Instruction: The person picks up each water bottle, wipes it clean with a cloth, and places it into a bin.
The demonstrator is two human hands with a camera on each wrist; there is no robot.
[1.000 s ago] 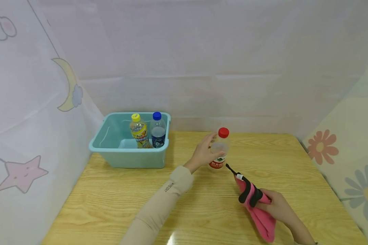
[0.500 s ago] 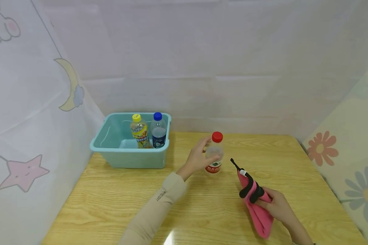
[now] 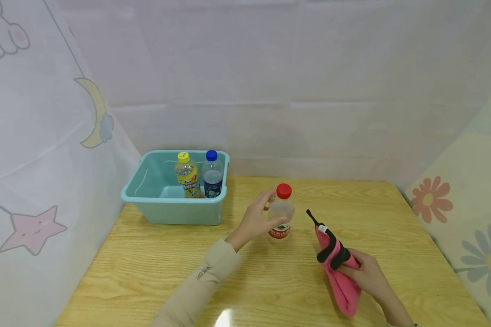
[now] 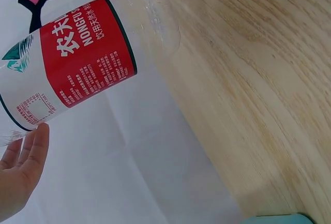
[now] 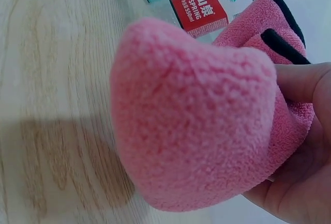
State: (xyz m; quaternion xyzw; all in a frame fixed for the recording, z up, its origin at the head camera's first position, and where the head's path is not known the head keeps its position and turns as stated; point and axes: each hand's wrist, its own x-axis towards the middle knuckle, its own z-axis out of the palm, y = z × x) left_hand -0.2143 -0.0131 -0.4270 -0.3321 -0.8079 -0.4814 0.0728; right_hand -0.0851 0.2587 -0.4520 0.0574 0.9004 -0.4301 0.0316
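In the head view my left hand (image 3: 255, 221) grips a clear plastic bottle (image 3: 279, 232) with a red cap, thumb in front and fingers behind. The bottle stands nearly upright, close over the wooden table (image 3: 237, 290). Its red and white label (image 4: 88, 53) fills much of the left wrist view. To the right, my right hand (image 3: 366, 274) holds a bunched pink towel (image 3: 343, 290) with black edging and a thin black loop at its upper end. Seen from the right wrist, the folded pink pile (image 5: 191, 115) covers part of the bottle and of the fingers.
At the back left of the table sits a light-blue plastic basin (image 3: 180, 211). Inside stand a yellow-capped bottle (image 3: 188, 177) and a blue-capped bottle (image 3: 212, 177). A pale cloth backdrop (image 3: 262, 91) hangs behind the table and along both sides.
My left hand has brought the red-capped bottle left and toward the front of the table. The right hand and the pink towel have shifted only slightly.
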